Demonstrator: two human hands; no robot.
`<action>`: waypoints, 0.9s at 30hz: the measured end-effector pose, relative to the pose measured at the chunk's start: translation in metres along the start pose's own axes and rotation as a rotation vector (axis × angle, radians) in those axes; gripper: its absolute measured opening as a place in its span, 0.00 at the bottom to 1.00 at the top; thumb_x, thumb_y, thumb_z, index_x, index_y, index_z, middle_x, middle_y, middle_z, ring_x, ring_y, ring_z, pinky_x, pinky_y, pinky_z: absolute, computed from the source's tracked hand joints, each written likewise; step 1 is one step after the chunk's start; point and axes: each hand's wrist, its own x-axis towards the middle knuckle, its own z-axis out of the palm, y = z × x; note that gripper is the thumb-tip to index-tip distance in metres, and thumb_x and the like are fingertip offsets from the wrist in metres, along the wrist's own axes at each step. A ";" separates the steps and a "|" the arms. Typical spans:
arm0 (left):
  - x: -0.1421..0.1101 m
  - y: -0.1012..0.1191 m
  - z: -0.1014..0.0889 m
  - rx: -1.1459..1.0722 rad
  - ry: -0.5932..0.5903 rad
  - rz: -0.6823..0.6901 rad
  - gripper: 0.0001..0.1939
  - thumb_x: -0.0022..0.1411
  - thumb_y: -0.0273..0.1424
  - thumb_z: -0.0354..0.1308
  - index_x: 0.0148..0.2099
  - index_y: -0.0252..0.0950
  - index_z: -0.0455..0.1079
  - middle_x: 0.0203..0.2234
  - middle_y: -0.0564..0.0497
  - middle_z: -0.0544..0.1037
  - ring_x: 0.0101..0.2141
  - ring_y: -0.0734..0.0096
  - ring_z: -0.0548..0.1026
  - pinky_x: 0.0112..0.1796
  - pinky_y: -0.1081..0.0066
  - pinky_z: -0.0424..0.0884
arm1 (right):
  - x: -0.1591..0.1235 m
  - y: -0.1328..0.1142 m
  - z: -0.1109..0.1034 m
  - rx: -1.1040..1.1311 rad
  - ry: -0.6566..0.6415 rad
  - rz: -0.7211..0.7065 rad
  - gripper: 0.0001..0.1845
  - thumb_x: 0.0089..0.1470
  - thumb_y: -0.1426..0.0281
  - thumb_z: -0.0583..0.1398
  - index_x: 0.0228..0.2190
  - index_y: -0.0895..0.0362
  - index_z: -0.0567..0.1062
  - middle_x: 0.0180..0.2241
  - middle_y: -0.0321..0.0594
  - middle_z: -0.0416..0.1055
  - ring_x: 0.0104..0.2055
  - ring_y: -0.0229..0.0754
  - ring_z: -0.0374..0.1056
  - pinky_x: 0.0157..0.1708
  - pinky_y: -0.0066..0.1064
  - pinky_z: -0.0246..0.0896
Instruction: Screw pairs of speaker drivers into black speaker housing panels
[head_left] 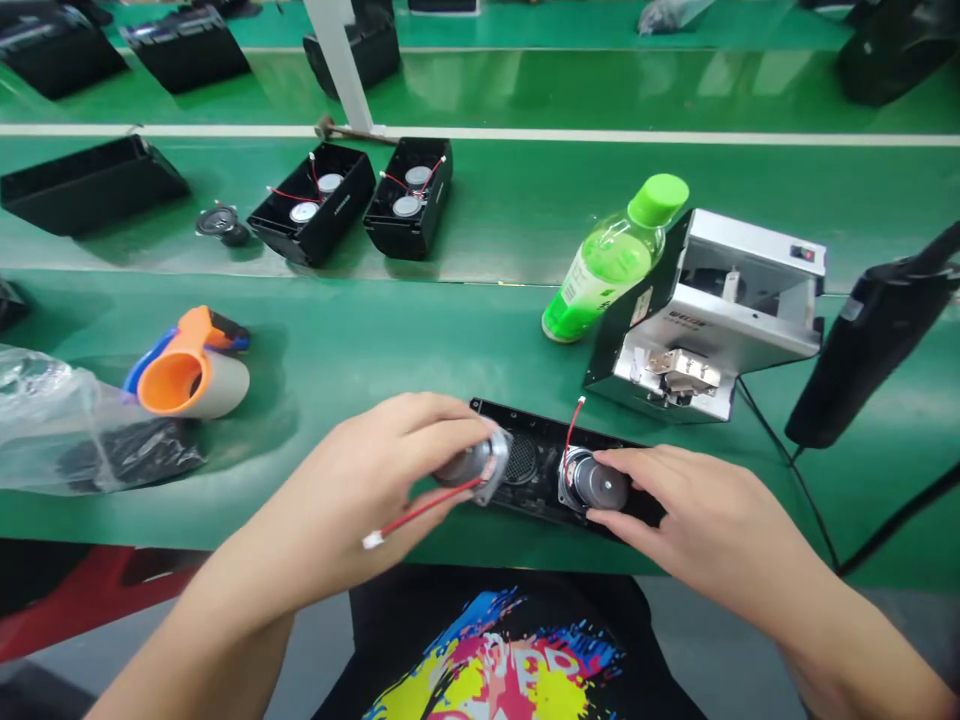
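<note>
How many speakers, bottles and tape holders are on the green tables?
Speakers: 7 (one speaker in the left hand, one under the right hand, two in one black box, two in another black box, one loose)
Bottles: 1
Tape holders: 1
Total: 9

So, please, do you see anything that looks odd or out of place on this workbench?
Yes. The plastic bottle with the green cap stands tilted and seems to lean on the silver machine, not upright by itself. Also, a loose speaker driver lies on the far belt, outside the black speaker boxes.
</note>
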 end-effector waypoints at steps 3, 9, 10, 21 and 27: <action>0.034 0.018 0.013 0.128 -0.227 0.052 0.24 0.74 0.32 0.54 0.68 0.48 0.73 0.59 0.48 0.78 0.54 0.55 0.83 0.50 0.59 0.81 | 0.004 0.002 0.006 -0.037 -0.021 -0.008 0.18 0.64 0.59 0.69 0.50 0.53 0.75 0.45 0.41 0.84 0.40 0.51 0.82 0.36 0.43 0.73; 0.061 0.018 0.043 0.293 -0.213 0.160 0.15 0.75 0.32 0.54 0.59 0.43 0.76 0.46 0.48 0.81 0.45 0.53 0.84 0.46 0.55 0.80 | 0.010 0.000 0.010 -0.043 -0.041 -0.016 0.23 0.60 0.59 0.73 0.51 0.54 0.76 0.45 0.39 0.84 0.41 0.49 0.80 0.37 0.44 0.70; 0.062 0.018 0.045 0.300 -0.198 0.164 0.14 0.76 0.32 0.54 0.57 0.42 0.77 0.44 0.49 0.81 0.43 0.54 0.84 0.46 0.55 0.79 | 0.011 0.000 0.010 -0.037 -0.053 -0.013 0.24 0.59 0.58 0.74 0.51 0.53 0.76 0.44 0.37 0.84 0.40 0.49 0.79 0.36 0.44 0.69; 0.067 0.011 0.050 0.232 -0.306 0.102 0.13 0.77 0.32 0.53 0.52 0.43 0.80 0.39 0.49 0.83 0.39 0.57 0.85 0.44 0.58 0.79 | 0.007 0.006 0.009 0.025 -0.091 -0.067 0.25 0.64 0.63 0.70 0.59 0.54 0.73 0.50 0.36 0.84 0.41 0.48 0.74 0.36 0.43 0.66; 0.071 0.008 0.064 0.292 -0.346 0.099 0.16 0.76 0.28 0.50 0.52 0.40 0.80 0.41 0.46 0.85 0.37 0.54 0.84 0.40 0.58 0.77 | 0.003 0.002 0.014 0.005 -0.083 -0.053 0.20 0.70 0.62 0.64 0.58 0.57 0.75 0.48 0.40 0.82 0.40 0.49 0.72 0.35 0.44 0.61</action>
